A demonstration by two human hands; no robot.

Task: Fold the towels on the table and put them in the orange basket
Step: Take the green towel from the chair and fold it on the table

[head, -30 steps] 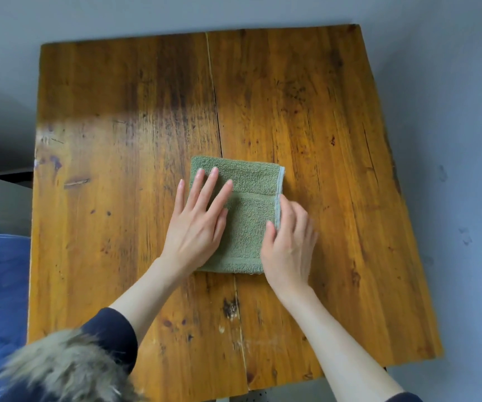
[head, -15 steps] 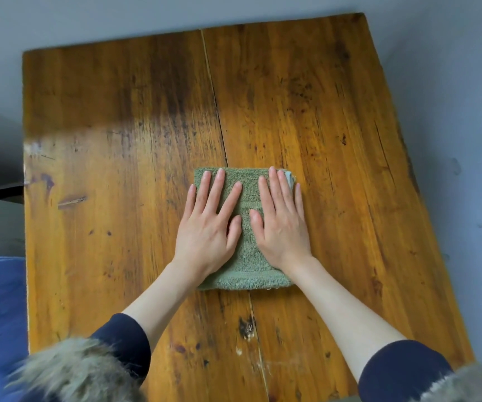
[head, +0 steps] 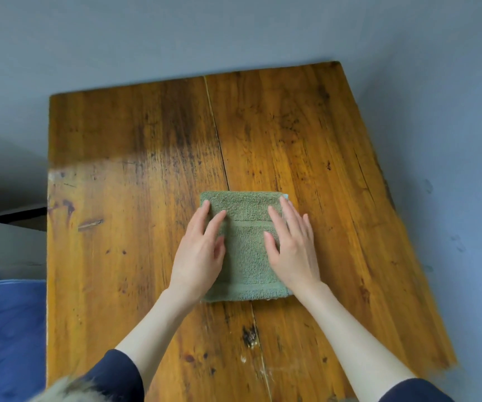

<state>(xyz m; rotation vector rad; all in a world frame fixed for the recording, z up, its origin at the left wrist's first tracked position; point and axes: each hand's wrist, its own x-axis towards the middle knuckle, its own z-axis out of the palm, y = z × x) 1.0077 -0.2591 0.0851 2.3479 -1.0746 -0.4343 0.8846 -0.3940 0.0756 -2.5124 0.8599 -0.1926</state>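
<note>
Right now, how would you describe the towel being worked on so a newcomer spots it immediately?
Start at the worn orange-brown wooden table and find the seam between its planks. Across that seam lies a small folded sage-green terry towel, with the left hand and right hand flat on its sides. It is the only cloth there.

The wooden table (head: 124,256) is worn orange-brown, with a seam running from twelve to six o'clock and dark stains near its six o'clock end. A folded green towel (head: 245,250) lies flat at its centre, straddling the seam, with both hands resting on top.
</note>
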